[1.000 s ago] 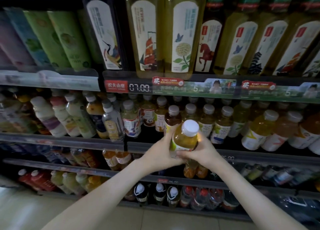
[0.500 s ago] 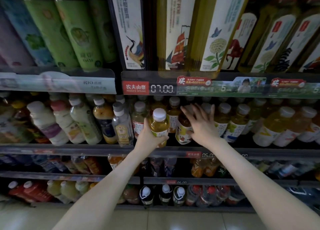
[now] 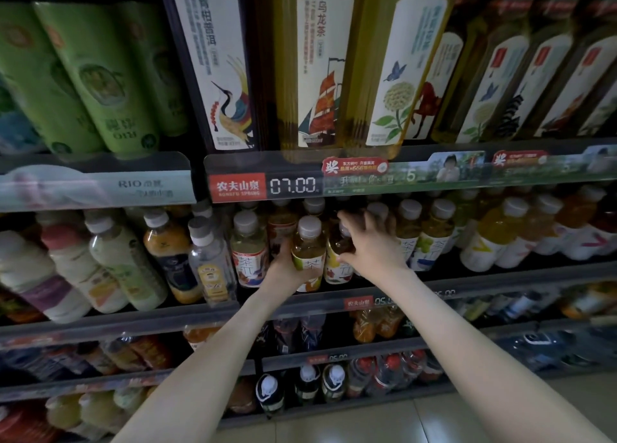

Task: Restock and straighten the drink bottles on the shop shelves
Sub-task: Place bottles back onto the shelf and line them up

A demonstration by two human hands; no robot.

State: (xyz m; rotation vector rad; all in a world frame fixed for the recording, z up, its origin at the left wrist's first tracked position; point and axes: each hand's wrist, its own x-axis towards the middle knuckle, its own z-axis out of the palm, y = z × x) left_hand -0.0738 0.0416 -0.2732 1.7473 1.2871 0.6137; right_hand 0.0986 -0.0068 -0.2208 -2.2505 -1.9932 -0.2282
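My left hand grips a small yellow tea bottle with a grey cap, held upright at the front of the middle shelf. To its right stands a second tea bottle, and my right hand has its thumb and fingers curled round it, reaching in among the row of grey-capped bottles. More of these tea bottles stand on both sides of my hands.
Tall tea bottles and green cans fill the top shelf above a price strip. Milky and juice bottles lean at the left, yellow juice bottles at the right. Lower shelves hold more drinks above the tiled floor.
The bottle moved from in front of the shelf, held in both hands, up into the middle row. My right hand let go of it and took hold of the neighbouring bottle.
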